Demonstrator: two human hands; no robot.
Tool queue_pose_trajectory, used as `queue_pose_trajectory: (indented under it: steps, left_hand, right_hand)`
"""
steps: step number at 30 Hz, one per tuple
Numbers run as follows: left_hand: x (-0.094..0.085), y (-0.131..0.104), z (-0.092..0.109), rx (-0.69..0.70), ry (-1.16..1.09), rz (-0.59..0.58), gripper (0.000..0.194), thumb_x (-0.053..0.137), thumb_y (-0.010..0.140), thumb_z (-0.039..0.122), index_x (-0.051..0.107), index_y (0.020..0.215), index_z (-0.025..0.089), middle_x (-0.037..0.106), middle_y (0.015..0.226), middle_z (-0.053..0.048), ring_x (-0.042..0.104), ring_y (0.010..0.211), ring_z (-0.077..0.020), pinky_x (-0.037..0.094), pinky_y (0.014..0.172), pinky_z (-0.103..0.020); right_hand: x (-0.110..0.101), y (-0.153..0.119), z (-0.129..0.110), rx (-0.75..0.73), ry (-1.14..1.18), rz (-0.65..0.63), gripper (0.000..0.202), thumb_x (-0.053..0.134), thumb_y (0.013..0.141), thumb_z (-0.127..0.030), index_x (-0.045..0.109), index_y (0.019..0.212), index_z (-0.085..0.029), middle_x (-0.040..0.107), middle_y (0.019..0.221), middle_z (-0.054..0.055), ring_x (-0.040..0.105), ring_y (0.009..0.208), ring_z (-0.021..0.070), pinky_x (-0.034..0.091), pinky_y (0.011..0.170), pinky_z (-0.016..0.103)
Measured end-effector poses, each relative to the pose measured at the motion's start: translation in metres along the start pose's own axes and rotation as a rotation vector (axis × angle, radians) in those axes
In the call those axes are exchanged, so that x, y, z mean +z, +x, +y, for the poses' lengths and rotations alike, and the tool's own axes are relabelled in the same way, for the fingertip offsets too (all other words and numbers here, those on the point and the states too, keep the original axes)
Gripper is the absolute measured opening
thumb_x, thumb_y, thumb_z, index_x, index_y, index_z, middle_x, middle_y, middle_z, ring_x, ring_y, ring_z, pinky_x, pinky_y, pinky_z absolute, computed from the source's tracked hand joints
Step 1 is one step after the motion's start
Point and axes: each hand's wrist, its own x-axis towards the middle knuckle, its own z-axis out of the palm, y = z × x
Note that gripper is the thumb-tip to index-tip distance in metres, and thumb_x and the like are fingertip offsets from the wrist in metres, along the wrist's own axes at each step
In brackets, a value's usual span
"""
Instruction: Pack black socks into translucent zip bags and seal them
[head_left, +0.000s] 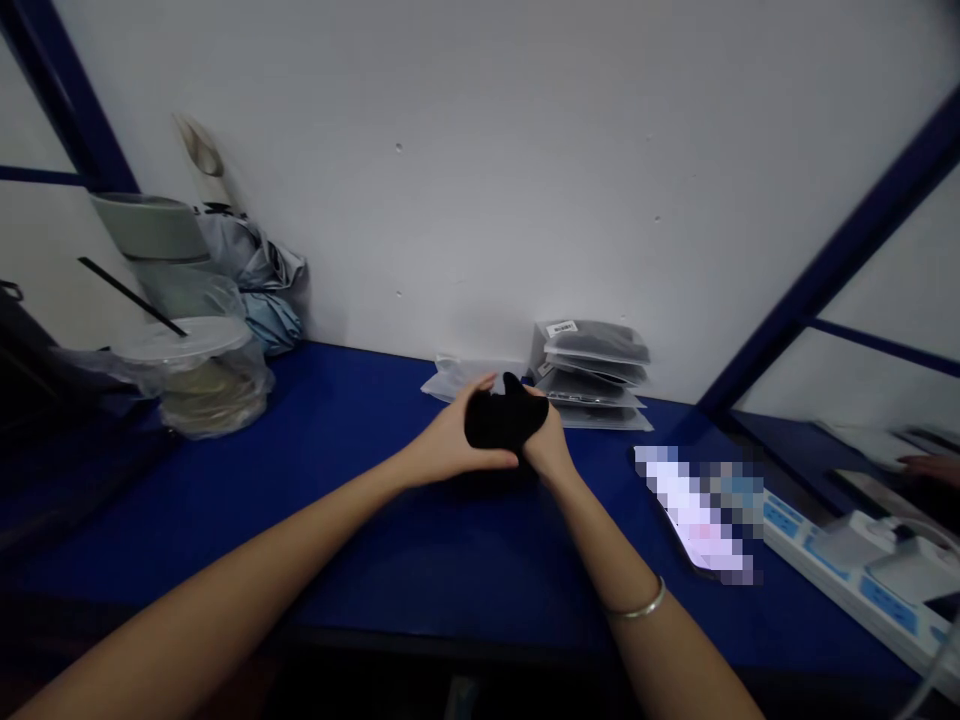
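Note:
A small black item (499, 420), soft and cloth-like with a narrow flap standing up at its top, is held between my hands above the blue table. My left hand (448, 440) curves round its left side, thumb along the lower edge and fingertips at the top. On the other side my right hand (550, 445) grips it, with most of the fingers hidden by the black cloth. Just behind my hands lies a clear plastic bag (457, 378). To the right of that, a stack of frosted zip bags (600, 385) holds dark, flat contents.
A phone (694, 525) with a lit, blurred screen and a white power strip (832, 570) with plugs lie at right. On the left stand a bagged drink cup (214, 385) with a black straw (131, 297), a green container (161, 230) and folded umbrellas (262, 290).

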Motion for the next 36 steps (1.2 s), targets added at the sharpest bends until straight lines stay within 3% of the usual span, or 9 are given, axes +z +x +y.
queue_pose_trajectory:
  steps: [3, 8, 13, 18, 20, 23, 26, 30, 36]
  left_hand:
    - [-0.004, 0.001, -0.004, 0.010, 0.071, -0.092, 0.075, 0.072, 0.054, 0.032, 0.040, 0.122, 0.021, 0.046, 0.126, -0.009, 0.041, 0.117, -0.0268, 0.027, 0.101, -0.045]
    - [-0.051, 0.010, -0.016, -0.327, -0.196, -0.012, 0.060, 0.062, 0.058, 0.017, 0.047, 0.116, 0.021, 0.060, 0.100, -0.005, 0.055, 0.095, -0.0224, 0.039, 0.087, -0.038]
    - [-0.084, 0.014, -0.020, -0.539, -0.242, 0.060, 0.043, 0.064, 0.061, 0.039, 0.058, 0.097, 0.017, 0.063, 0.085, -0.005, 0.058, 0.079, -0.0203, 0.043, 0.070, -0.029]
    - [-0.087, 0.016, -0.025, -0.341, 0.341, 0.526, 0.041, 0.046, 0.071, 0.055, 0.059, 0.069, 0.016, 0.058, 0.063, -0.003, 0.054, 0.066, -0.0182, 0.039, 0.066, -0.028]
    - [-0.081, 0.014, -0.024, -0.118, 0.650, 0.601, 0.032, 0.047, 0.074, 0.046, 0.057, 0.068, 0.017, 0.059, 0.068, -0.003, 0.054, 0.072, -0.0180, 0.037, 0.074, -0.030]
    - [-0.065, 0.009, -0.020, 0.161, 0.930, 0.374, 0.026, 0.043, 0.079, 0.037, 0.057, 0.072, 0.017, 0.060, 0.078, -0.005, 0.052, 0.082, -0.0191, 0.033, 0.082, -0.032]
    - [-0.046, 0.006, -0.024, 0.287, 1.026, 0.008, 0.028, 0.037, 0.083, 0.034, 0.059, 0.083, 0.017, 0.059, 0.086, -0.007, 0.051, 0.087, -0.0206, 0.033, 0.080, -0.033]
    - [-0.034, 0.004, -0.042, 0.293, 1.074, -0.265, 0.034, 0.036, 0.084, 0.041, 0.058, 0.097, 0.018, 0.057, 0.095, -0.009, 0.049, 0.093, -0.0234, 0.031, 0.085, -0.036]
    - [-0.053, 0.006, -0.045, 0.232, 1.121, -0.255, 0.048, 0.041, 0.078, 0.057, 0.058, 0.097, 0.016, 0.056, 0.095, -0.010, 0.050, 0.089, -0.0254, 0.031, 0.077, -0.035]
  right_hand:
    - [-0.003, 0.001, -0.002, 0.096, 0.060, -0.087, 0.026, 0.054, 0.062, -0.029, 0.059, 0.085, -0.018, 0.064, 0.083, 0.002, 0.058, 0.082, 0.0190, 0.044, 0.076, 0.031]
    - [-0.017, 0.007, 0.001, 0.274, 0.148, -0.195, 0.041, 0.052, 0.061, -0.025, 0.055, 0.102, -0.022, 0.063, 0.085, 0.001, 0.059, 0.077, 0.0162, 0.046, 0.070, 0.029]
    - [-0.029, 0.013, 0.009, 0.085, -0.214, -0.123, 0.038, 0.055, 0.058, -0.020, 0.061, 0.095, -0.021, 0.059, 0.090, 0.003, 0.054, 0.086, 0.0186, 0.042, 0.080, 0.035]
    - [-0.024, 0.005, -0.004, -0.194, -0.292, 0.068, 0.028, 0.048, 0.071, -0.023, 0.059, 0.097, -0.020, 0.054, 0.093, 0.007, 0.051, 0.080, 0.0173, 0.041, 0.073, 0.033]
    - [-0.019, -0.004, -0.013, -0.314, -0.273, -0.096, 0.028, 0.049, 0.075, -0.031, 0.058, 0.100, -0.022, 0.055, 0.091, 0.005, 0.052, 0.077, 0.0158, 0.042, 0.068, 0.029]
    - [-0.011, -0.017, -0.020, -0.361, -0.336, -0.520, 0.043, 0.065, 0.063, -0.036, 0.057, 0.104, -0.026, 0.057, 0.095, 0.003, 0.052, 0.084, 0.0172, 0.041, 0.075, 0.031]
    - [-0.008, -0.018, -0.016, -0.338, -0.345, -0.641, 0.040, 0.068, 0.057, -0.032, 0.060, 0.096, -0.024, 0.058, 0.093, 0.002, 0.051, 0.085, 0.0177, 0.039, 0.079, 0.032]
    - [-0.021, 0.000, -0.011, -0.149, -0.160, -0.416, 0.008, 0.053, 0.061, -0.021, 0.057, 0.067, -0.021, 0.054, 0.065, -0.003, 0.049, 0.065, 0.0131, 0.039, 0.063, 0.025]
    - [-0.072, 0.029, -0.002, 0.047, -0.108, 0.327, 0.004, 0.037, 0.056, -0.020, 0.036, 0.053, -0.022, 0.033, 0.049, -0.006, 0.034, 0.050, 0.0117, 0.028, 0.051, 0.024]
